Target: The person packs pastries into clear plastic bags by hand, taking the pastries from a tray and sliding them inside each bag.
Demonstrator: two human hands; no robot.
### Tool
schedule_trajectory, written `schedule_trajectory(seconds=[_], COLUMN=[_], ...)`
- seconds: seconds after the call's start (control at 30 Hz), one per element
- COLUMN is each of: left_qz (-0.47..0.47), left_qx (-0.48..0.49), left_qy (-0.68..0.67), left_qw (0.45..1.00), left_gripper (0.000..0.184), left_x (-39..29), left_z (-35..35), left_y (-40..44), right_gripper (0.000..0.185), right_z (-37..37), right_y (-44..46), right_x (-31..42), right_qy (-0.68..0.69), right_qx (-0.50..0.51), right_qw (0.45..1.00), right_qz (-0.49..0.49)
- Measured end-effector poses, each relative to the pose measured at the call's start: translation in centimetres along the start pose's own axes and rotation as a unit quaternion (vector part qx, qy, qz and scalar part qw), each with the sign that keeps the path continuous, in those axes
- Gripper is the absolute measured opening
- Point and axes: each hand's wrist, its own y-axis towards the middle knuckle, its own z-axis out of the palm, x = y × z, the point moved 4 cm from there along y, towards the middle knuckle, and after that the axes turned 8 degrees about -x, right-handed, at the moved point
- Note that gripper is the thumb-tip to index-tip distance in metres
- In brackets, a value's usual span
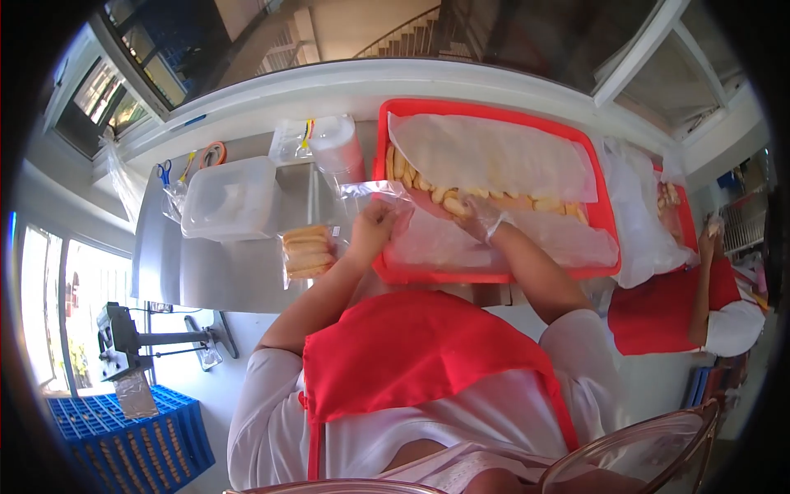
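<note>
Red tray (606, 206), slim pale-golden pastries (453, 203)

You have passing room over the near-left tabletop (210, 286); the bread packet (307, 252) lies between it and your left hand (374, 226), the plastic box (226, 202) blocks farther back, and the red tray (607, 210) rises right.

A wide window (527, 37) spans the top of the frame, showing a staircase (415, 34) with a railing beyond it. A white sill (494, 78) runs beneath. Smaller panes (103, 90) sit upper left. At the left edge, glazing (33, 305) glares with daylight. A steel table (218, 280) stands left of centre; pale floor (197, 375) shows lower left.
</note>
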Motion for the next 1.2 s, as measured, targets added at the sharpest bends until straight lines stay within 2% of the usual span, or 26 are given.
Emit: schedule_trajectory(seconds=[0.07,0.13,0.2,0.27,0.4,0.47,0.57,0.6,0.67,0.8,0.9,1.0,1.1,1.17,1.2], left_qz=[-0.012,-0.029,-0.046,-0.051,-0.055,-0.014,0.054,0.079,0.055,0.070,0.049,0.039,-0.004,0.081,0.123], left_qx=[-0.003,0.008,0.031,0.037,0.051,0.027,0.036,0.047,0.069,0.059,0.056,0.041,-0.025,-0.070,-0.090], left_qy=[-0.028,-0.070,-0.127,-0.123,-0.132,-0.096,0.001,0.039,0.062,0.105,0.096,0.036,-0.009,-0.019,-0.024], left_qw=[1.000,0.997,0.990,0.990,0.988,0.995,0.998,0.995,0.994,0.990,0.993,0.998,1.000,0.994,0.988], left_gripper=[0.010,0.010,0.009,0.007,0.007,0.010,0.020,0.024,0.027,0.028,0.028,0.026,0.025,0.021,0.020], left_x=[0.2,0.2,-0.3,-0.2,0.0,-1.0,-0.3,0.0,-0.2,0.6,0.4,-0.8,-2.1,-1.5,-2.0], left_z=[-0.1,-0.1,0.0,-0.1,0.2,0.1,0.3,0.5,0.7,0.8,0.8,0.8,0.2,-0.4,-0.8], left_y=[0.4,0.4,0.2,0.3,0.4,0.1,0.2,0.3,-0.2,-0.1,-0.2,-0.2,-0.9,-0.7,-0.8], right_gripper=[0.028,0.031,0.036,0.044,0.049,0.049,0.046,0.047,0.048,0.049,0.047,0.046,0.045,0.044,0.044], right_z=[0.5,-0.6,-2.6,-4.5,-5.7,-6.2,-3.7,-3.6,-4.0,-2.2,-2.5,-2.2,-2.0,-1.6,-1.8], right_y=[-0.1,0.0,-0.5,-1.5,-2.1,-2.9,-3.7,-3.7,-3.7,-3.3,-3.6,-3.7,-3.9,-3.6,-3.5], right_x=[-0.4,-0.1,0.9,1.4,4.5,7.2,8.8,9.7,11.7,11.1,11.6,11.6,12.0,11.2,11.3], right_qy=[-0.065,0.142,0.356,0.561,0.645,0.679,0.697,0.686,0.662,0.695,0.702,0.688,0.699,0.713,0.688], right_qx=[-0.021,0.056,0.062,-0.007,0.020,0.057,0.099,0.092,0.080,0.025,-0.021,-0.041,-0.066,-0.102,-0.127], right_qw=[0.997,0.984,0.912,0.786,0.734,0.708,0.689,0.702,0.729,0.692,0.686,0.706,0.697,0.683,0.702], right_qz=[-0.045,0.089,0.193,0.258,0.212,0.185,0.171,0.165,0.155,0.191,0.193,0.160,0.147,0.122,0.133])
